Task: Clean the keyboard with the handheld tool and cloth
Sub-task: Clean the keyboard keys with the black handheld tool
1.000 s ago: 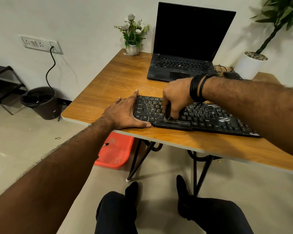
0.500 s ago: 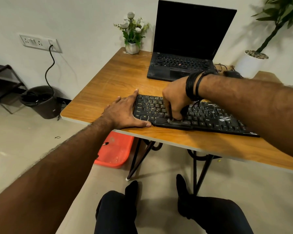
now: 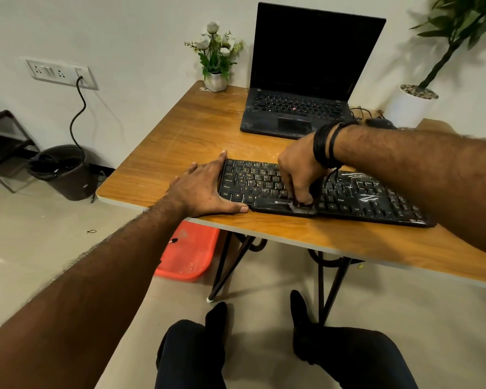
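A black keyboard (image 3: 362,197) lies along the near edge of the wooden table (image 3: 191,136). My left hand (image 3: 205,189) rests flat on the table with straight fingers, touching the keyboard's left end. My right hand (image 3: 299,171) is over the keyboard's middle, its fingers curled down round a small dark handheld tool (image 3: 302,204) whose tip meets the front rim near the space bar. Most of the tool is hidden by the fingers. No cloth shows.
An open black laptop (image 3: 306,80) stands behind the keyboard, with a small flower pot (image 3: 215,80) to its left and a mouse with cables (image 3: 376,122) to its right. A red tub (image 3: 188,254) sits under the table, a dark bin (image 3: 63,172) by the wall.
My right hand with the tool has shifted slightly along the keyboard's front rim. The left hand has stayed put at the keyboard's left end.
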